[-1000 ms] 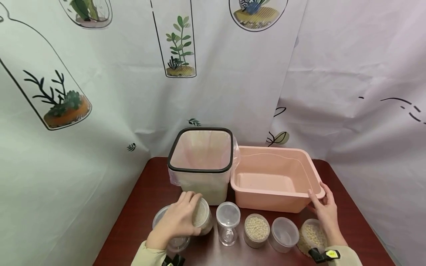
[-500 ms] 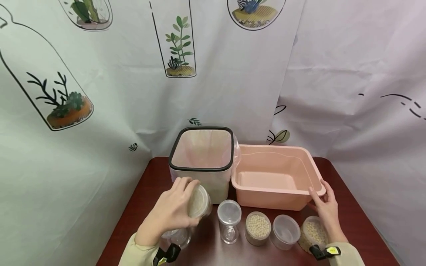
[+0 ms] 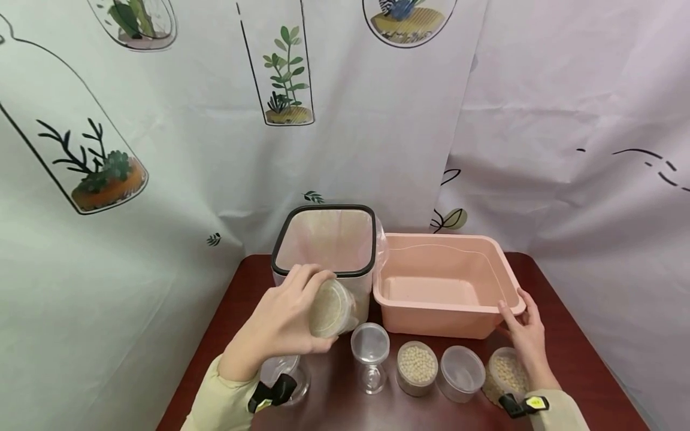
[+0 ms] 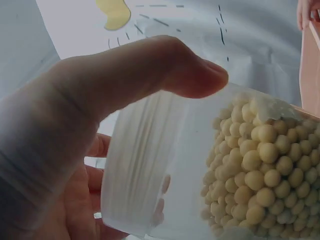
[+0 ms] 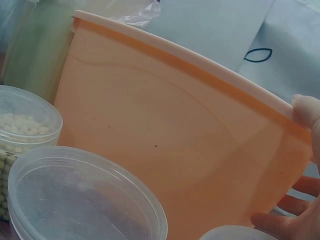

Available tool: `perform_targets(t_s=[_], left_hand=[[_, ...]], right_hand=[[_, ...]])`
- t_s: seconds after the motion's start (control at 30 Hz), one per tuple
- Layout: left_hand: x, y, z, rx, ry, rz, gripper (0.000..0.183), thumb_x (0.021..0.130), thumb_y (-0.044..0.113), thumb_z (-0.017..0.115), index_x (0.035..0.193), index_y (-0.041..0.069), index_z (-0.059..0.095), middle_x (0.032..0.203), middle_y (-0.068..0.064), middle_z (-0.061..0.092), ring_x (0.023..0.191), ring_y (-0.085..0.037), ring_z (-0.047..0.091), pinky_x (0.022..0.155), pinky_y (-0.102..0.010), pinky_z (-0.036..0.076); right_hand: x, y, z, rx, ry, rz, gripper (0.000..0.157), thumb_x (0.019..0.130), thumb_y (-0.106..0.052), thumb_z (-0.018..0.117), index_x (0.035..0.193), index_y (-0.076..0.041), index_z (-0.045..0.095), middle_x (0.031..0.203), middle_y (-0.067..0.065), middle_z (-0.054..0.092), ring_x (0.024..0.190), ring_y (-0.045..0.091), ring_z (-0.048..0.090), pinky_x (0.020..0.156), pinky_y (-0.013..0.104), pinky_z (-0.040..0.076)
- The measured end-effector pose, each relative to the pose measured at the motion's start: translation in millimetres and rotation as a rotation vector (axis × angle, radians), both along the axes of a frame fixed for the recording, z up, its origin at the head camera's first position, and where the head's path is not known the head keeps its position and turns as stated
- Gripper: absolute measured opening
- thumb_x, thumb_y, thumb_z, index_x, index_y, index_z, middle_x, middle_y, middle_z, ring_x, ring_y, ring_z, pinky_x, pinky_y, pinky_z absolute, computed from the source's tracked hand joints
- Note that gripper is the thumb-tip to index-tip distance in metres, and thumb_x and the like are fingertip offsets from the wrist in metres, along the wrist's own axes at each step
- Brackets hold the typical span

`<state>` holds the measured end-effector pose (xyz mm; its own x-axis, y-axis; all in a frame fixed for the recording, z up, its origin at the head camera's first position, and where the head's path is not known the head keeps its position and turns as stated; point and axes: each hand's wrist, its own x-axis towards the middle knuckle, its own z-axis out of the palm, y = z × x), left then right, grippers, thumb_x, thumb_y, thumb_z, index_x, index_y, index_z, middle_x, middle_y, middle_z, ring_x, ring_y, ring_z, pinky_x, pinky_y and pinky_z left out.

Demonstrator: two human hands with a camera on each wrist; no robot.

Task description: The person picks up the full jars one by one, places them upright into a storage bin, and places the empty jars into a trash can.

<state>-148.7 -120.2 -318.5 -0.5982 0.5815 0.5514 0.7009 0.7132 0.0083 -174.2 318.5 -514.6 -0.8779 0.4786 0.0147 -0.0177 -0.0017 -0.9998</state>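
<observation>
My left hand (image 3: 286,314) grips a lidded clear plastic jar (image 3: 329,308), raised and tipped on its side in front of the bin. Round pale-yellow beans (image 4: 265,165) fill its far end in the left wrist view, with the ribbed lid (image 4: 137,160) toward my palm. At the near right corner of a pink plastic tub (image 3: 436,320), my right hand (image 3: 527,341) holds the rim, thumb on top and other fingers against the outer wall, as the right wrist view shows.
A black-rimmed bin (image 3: 323,274) with a clear liner stands left of the tub. Along the table front are a lidded stemmed container (image 3: 371,347), a jar of pale beads (image 3: 417,365), a clear jar (image 3: 462,372), another bean jar (image 3: 507,374), and clear containers (image 3: 302,380) partly behind my left wrist.
My left hand has lifted the bean jar up off the row toward the bin's front and tipped it further. My right hand stays at the tub's corner.
</observation>
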Motion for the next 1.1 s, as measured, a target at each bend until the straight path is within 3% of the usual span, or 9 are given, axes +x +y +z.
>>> perform_targets(t_s=[0.13,0.3,0.37,0.6,0.7,0.8,1.1], left_hand=[[-5.2,13,11.7,-0.005,0.02,-0.034,0.084,0.046,0.052,0.076,0.117,0.013,0.053,0.11,-0.002,0.05,0.098,-0.016,0.047,0.055,-0.032,0.05],[-16.3,36,16.7,0.0,0.032,-0.085,0.084,0.049,0.055,0.074,0.118,0.012,0.053,0.109,-0.002,0.049,0.098,-0.016,0.047,0.054,-0.033,0.05],[-21.1,46,15.0,0.005,0.037,-0.105,0.085,0.05,0.056,0.073,0.12,0.011,0.052,0.11,-0.003,0.049,0.098,-0.016,0.046,0.054,-0.034,0.05],[-38.6,77,6.7,-0.008,0.027,-0.141,0.088,0.053,0.055,0.072,0.124,0.01,0.048,0.115,-0.006,0.048,0.101,-0.018,0.045,0.054,-0.034,0.051],[-47.7,86,2.1,-0.028,0.035,-0.149,0.088,0.053,0.055,0.071,0.124,0.009,0.048,0.117,-0.007,0.048,0.101,-0.018,0.045,0.053,-0.033,0.051],[-56.3,95,-3.6,-0.043,0.038,-0.151,0.087,0.054,0.057,0.071,0.122,0.007,0.05,0.114,-0.007,0.048,0.098,-0.018,0.046,0.053,-0.033,0.051],[-73.0,117,-13.0,-0.096,0.046,-0.115,0.085,0.058,0.058,0.069,0.123,0.008,0.047,0.114,-0.009,0.048,0.104,-0.02,0.046,0.057,-0.033,0.052]], right_hand=[[1.1,-2,4.0,-0.012,-0.027,0.012,0.068,0.089,-0.027,0.063,0.147,-0.031,0.027,0.139,0.019,0.034,0.085,-0.009,0.052,0.062,0.021,0.052],[-7.7,11,-20.9,0.008,0.015,0.028,0.068,0.087,-0.033,0.066,0.144,-0.036,0.03,0.146,0.018,0.03,0.094,-0.006,0.051,0.064,0.022,0.052],[-11.7,16,-31.8,0.006,0.038,0.026,0.068,0.085,-0.035,0.067,0.143,-0.038,0.032,0.145,0.015,0.032,0.095,-0.006,0.052,0.062,0.021,0.052],[-8.6,9,-16.4,0.004,-0.026,0.012,0.069,0.088,-0.03,0.064,0.145,-0.035,0.027,0.146,0.018,0.03,0.1,0.0,0.05,0.065,0.024,0.052],[-13.7,15,-30.3,0.003,0.008,0.015,0.068,0.086,-0.032,0.067,0.143,-0.037,0.03,0.14,0.018,0.035,0.096,-0.003,0.052,0.065,0.025,0.053],[-14.7,16,-33.8,0.022,0.012,0.006,0.068,0.085,-0.034,0.067,0.143,-0.038,0.031,0.136,0.018,0.037,0.093,-0.005,0.053,0.064,0.024,0.052],[-26.3,29,-56.7,-0.017,0.052,-0.019,0.068,0.083,-0.034,0.069,0.141,-0.039,0.034,0.137,0.018,0.036,0.097,0.002,0.054,0.064,0.026,0.053]])
